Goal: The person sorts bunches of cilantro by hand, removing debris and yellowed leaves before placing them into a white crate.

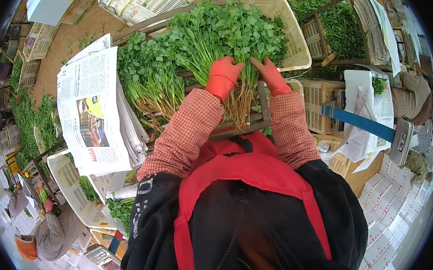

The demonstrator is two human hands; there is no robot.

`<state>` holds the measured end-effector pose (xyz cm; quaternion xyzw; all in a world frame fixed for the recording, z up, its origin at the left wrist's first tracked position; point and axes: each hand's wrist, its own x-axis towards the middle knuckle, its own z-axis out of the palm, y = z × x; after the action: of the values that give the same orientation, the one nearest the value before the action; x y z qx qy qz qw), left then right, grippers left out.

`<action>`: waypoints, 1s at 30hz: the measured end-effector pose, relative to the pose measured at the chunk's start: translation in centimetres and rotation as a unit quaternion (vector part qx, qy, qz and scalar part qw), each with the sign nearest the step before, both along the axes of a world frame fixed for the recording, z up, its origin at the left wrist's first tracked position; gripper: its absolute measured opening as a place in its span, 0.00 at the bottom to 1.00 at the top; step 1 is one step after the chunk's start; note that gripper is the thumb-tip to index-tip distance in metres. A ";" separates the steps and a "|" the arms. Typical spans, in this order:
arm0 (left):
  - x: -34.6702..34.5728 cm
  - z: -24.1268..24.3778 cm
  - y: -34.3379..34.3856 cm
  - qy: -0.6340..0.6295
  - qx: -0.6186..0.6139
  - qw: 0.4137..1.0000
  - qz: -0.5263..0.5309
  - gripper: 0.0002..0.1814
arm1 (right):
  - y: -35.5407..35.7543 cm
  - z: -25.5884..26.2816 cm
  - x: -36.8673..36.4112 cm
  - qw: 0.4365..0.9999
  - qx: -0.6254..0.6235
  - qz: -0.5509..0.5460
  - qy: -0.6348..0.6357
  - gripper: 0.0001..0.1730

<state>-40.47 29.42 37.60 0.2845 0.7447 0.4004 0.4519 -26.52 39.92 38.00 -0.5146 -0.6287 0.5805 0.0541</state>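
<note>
My left hand (225,76), in a red rubber glove, presses round the stems of a bunch of leafy greens (244,46) that look like coriander or Chinese celery. From the other side my right hand (272,76), gloved the same way, has its fingers against the same stems. Pale brown roots (238,103) hang towards me below the gloves, over a dark frame (264,97). More greens (152,75) lie spread to the left, roots also towards me. Leaves hide part of the fingers.
A stack of newspaper (94,106) lies left of the greens. Behind my right hand stands a cream plastic crate (294,35). Further right, a blue-armed scale display (401,142) stands near more paper (369,113). A person (55,232) works at lower left, beyond another crate (63,183).
</note>
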 end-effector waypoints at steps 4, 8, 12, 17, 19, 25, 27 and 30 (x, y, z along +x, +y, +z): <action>0.6 1.6 -0.7 -0.025 -0.005 0.999 0.033 0.18 | -1.8 1.4 0.0 0.999 0.008 0.011 0.036 0.64; 1.0 3.9 -5.0 -0.041 0.017 0.994 0.100 0.20 | -3.1 -0.9 -1.3 0.990 0.139 0.025 -0.009 0.67; -1.9 0.5 -9.9 0.174 -0.083 0.977 0.092 0.30 | -2.8 -0.3 -1.1 0.991 0.117 0.041 -0.053 0.68; -4.3 -2.2 -7.7 0.066 -0.129 0.973 0.181 0.44 | -1.4 -1.9 0.4 0.999 0.024 0.013 0.042 0.65; -4.1 -4.3 -7.8 0.029 -0.073 0.974 0.214 0.48 | -1.7 -1.6 0.5 0.998 0.016 0.007 0.068 0.64; -2.7 -2.5 -6.7 -0.005 -0.039 0.973 0.229 0.56 | -5.1 -2.5 -1.7 0.992 0.114 -0.047 0.022 0.62; -2.6 -1.8 -6.4 -0.021 -0.041 0.975 0.219 0.61 | -5.2 -2.7 -1.6 0.991 0.122 -0.044 0.019 0.62; -2.6 -1.6 -5.4 -0.055 -0.054 0.967 0.243 0.64 | -4.4 -2.2 -1.5 0.994 0.102 -0.042 0.004 0.62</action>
<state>-43.05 23.97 36.03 0.0477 0.7860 0.4726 0.3957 -28.00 35.55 35.83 -0.5298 -0.6623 0.5126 0.1336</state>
